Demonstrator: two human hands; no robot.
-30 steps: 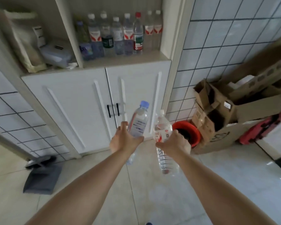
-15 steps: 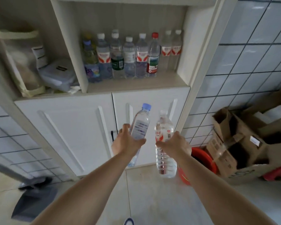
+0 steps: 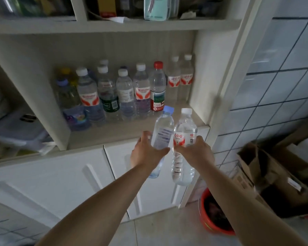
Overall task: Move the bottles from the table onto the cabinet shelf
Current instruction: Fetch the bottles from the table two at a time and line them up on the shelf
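So the white cabinet (image 3: 48, 176) fills most of what you can see, and its open shelf (image 3: 114, 134) is already pretty stocked: a row of water bottles (image 3: 124, 93) stands along the far part of it, running from the divider on the left to the side wall on the right. The near strip of the shelf is bare, so there's room. Over on the right, on the floor, there's a cardboard box (image 3: 267, 176) and a red bucket (image 3: 215, 215), neither in the way.

The person's got two more bottles in the air, just in front of the shelf edge. The left hand (image 3: 146, 153) has its fingers wrapped around a blue-capped bottle (image 3: 163, 128), tilted a bit to the right. The right hand (image 3: 196, 151) grips a white-capped bottle (image 3: 184, 132) with a red label, more or less upright. The two bottles are nearly touching.

I'd say it's well along: most are shelved and these two still need setting down. No desk in view, so can't tell if more are waiting.
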